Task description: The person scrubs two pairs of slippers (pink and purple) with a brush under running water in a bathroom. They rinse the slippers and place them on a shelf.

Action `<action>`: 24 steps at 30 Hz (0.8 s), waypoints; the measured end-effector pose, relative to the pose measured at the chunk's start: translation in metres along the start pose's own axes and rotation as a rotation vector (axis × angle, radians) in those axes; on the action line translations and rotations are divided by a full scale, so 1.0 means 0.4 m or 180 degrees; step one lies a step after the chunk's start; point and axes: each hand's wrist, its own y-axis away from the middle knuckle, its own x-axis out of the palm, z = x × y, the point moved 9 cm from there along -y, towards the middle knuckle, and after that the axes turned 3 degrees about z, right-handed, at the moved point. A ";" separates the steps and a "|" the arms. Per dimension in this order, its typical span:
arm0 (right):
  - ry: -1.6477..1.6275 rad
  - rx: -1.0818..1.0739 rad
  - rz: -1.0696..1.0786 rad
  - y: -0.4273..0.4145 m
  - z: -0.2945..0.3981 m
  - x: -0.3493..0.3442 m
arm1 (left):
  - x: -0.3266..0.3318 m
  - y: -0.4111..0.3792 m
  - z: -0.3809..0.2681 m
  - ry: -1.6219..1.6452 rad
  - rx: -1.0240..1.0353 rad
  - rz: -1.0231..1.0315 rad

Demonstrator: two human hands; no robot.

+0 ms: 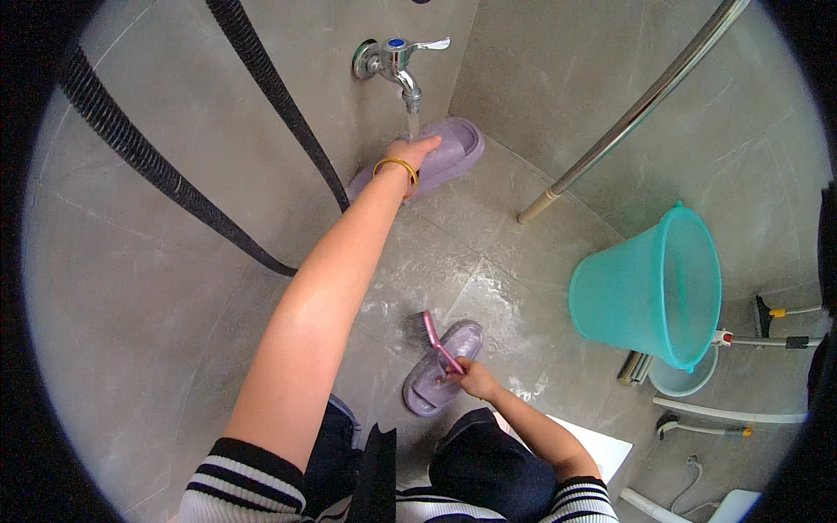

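Observation:
My left hand (pixel 410 154) grips a purple slipper (pixel 451 153) by its strap, under water running from a chrome wall tap (pixel 399 62) with a lever. A yellow bangle (pixel 413 175) is on that wrist. Lower down, my right hand (pixel 472 379) holds the pink handle of a scrubbing brush (pixel 431 330), its dark bristles facing left. The brush lies across a second purple slipper (pixel 428 392), which rests on the wet tiled floor. Where the left fingers close on the strap is partly hidden.
Two black corrugated hoses (pixel 176 186) run down at the left. A metal pole (pixel 628 124) stands at the right wall, near a tilted turquoise bucket (pixel 621 287). Beyond are a small basin (pixel 686 382) and a brush with a long handle (pixel 706 428). Suds and water cover part of the floor (pixel 490 307).

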 end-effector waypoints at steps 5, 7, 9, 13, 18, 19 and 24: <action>0.0228 0.0061 0.0317 -0.025 0.002 0.027 | -0.005 0.056 -0.005 0.0478 -0.0337 0.0016; -0.0115 0.0163 -0.0005 -0.019 0.028 -0.019 | 0.001 0.067 0.020 0.1407 -0.0526 0.0330; -0.0579 0.0212 -0.0318 -0.003 0.071 -0.080 | -0.009 0.083 0.043 0.2096 -0.0578 0.0427; -0.2717 -0.0144 -0.0764 0.002 0.211 -0.254 | -0.028 0.111 0.102 0.2714 -0.0539 0.0542; -0.4119 -0.1071 -0.1299 -0.075 0.439 -0.426 | -0.047 0.161 0.156 0.3039 -0.0396 0.0523; -0.4397 -0.1259 -0.1455 -0.103 0.484 -0.439 | -0.044 0.168 0.162 0.3173 -0.0367 0.0549; -0.5473 -0.1610 -0.0962 -0.254 0.675 -0.387 | -0.011 0.156 0.182 0.3372 -0.0160 0.0727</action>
